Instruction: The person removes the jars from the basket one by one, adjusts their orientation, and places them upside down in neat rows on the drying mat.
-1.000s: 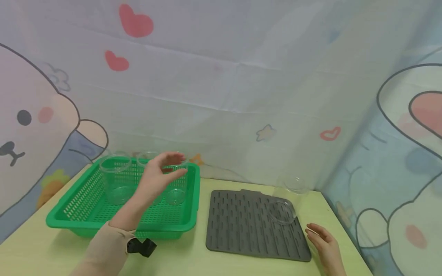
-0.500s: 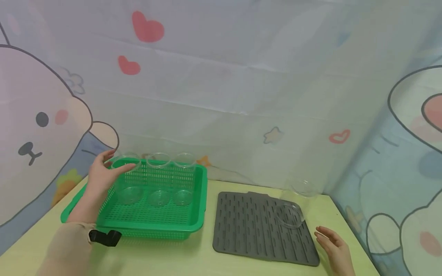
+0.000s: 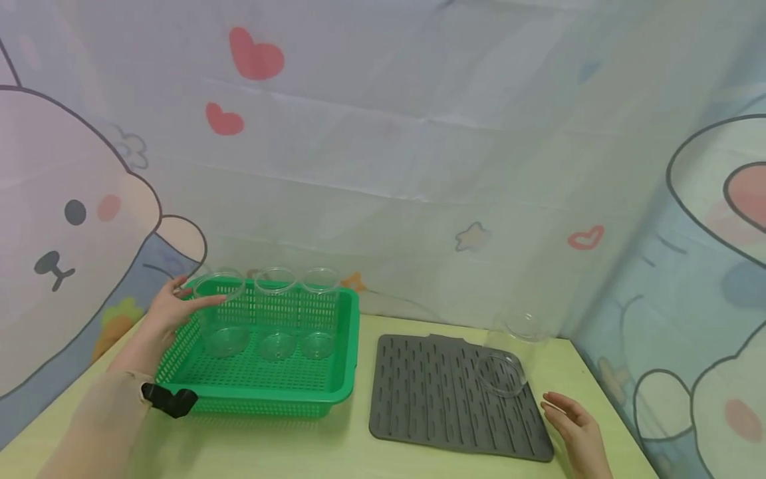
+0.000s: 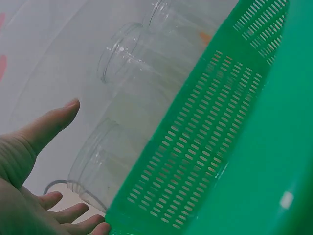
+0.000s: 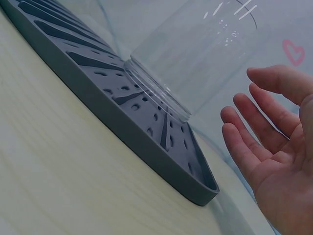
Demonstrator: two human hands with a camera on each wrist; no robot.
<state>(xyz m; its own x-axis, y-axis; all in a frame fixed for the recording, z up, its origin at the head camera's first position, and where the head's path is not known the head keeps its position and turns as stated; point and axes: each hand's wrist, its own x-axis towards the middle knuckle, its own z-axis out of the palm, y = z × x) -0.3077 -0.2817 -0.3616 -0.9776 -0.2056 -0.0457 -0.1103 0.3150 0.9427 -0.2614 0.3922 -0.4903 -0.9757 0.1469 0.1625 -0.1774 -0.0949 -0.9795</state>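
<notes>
Left hand at the rim, nothing gripped yet

I have the left hand spread about the left cup, thumb across the near side of its rim, fingers around its outer side; whether they touch it, I can't tell. The right hand is relaxed, fingers slightly bent and thumb apart, holding nothing, just beside the right edge of the grey mat.

I judge the step in hand as reaching to take that cup; the next move calls for drawing thumb and fingers gently together on its wall, clear of its neighbour.

The left cup stands upright toward the back-left corner of the green basket, colourless, see-through and wide-mouthed, the slots showing through. The middle cup and the narrower right cup line the basket's back edge. Toward the right edge of the table, a fourth cup stands mouth down at the mat's right edge.
</notes>
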